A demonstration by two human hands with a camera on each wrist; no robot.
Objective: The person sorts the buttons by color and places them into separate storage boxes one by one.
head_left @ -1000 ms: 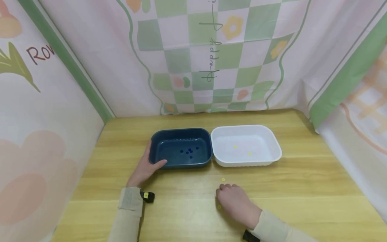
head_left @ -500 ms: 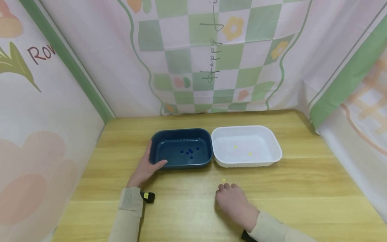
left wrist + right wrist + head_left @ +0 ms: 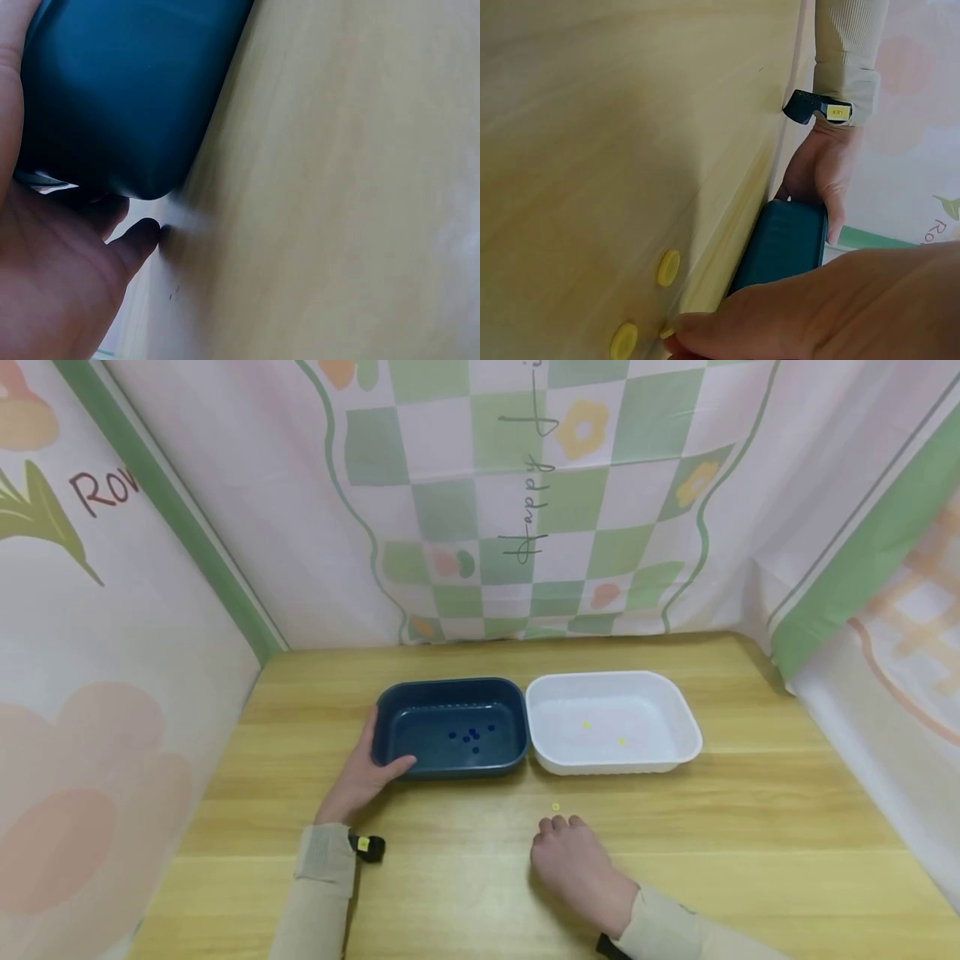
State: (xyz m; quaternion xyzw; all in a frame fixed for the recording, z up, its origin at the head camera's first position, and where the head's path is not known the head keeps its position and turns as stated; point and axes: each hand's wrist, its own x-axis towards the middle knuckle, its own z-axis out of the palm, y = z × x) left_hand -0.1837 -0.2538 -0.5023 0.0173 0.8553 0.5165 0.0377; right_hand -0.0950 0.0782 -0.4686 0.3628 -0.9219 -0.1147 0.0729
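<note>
head view shows right hand (image 3: 579,870) edged left; fingers (image 3: 695,324) pinch yellow piece (image 3: 667,332); left hand (image 3: 358,781) grips blue tray (image 3: 420,731).

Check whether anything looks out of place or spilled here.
Nothing stands out: the blue tray and white tray sit upright, and yellow discs lying loose by the right hand seem part of the work.

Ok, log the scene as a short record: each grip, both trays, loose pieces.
Left grip: holding the left end of the blue tray
Right grip: low over the table, apparently pinching a yellow disc
Blue tray contents: about six dark blue pieces
White tray: beside the blue one, with two yellow pieces inside
Loose on table: two discs in the right wrist view
</note>
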